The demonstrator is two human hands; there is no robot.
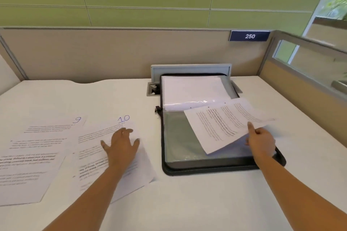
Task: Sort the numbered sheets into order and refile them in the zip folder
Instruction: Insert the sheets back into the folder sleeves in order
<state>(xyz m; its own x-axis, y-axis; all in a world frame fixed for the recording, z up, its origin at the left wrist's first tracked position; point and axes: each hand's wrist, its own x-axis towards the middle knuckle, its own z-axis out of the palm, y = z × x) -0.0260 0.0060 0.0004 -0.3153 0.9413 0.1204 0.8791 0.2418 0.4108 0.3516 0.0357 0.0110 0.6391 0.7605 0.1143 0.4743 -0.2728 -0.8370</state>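
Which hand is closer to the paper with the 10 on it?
Left. The left hand lies flat on the sheet marked 10; the right hand is away to its right, over the zip folder, holding a loose sheet.

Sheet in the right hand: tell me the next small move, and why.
Probably carry the sheet left and lay it beside sheet 10: the right hand holds it lifted over the open folder, its number unseen, while sheet 9 lies there too.

White desk, beige partition with blue "250" plate — grey cable hatch behind.
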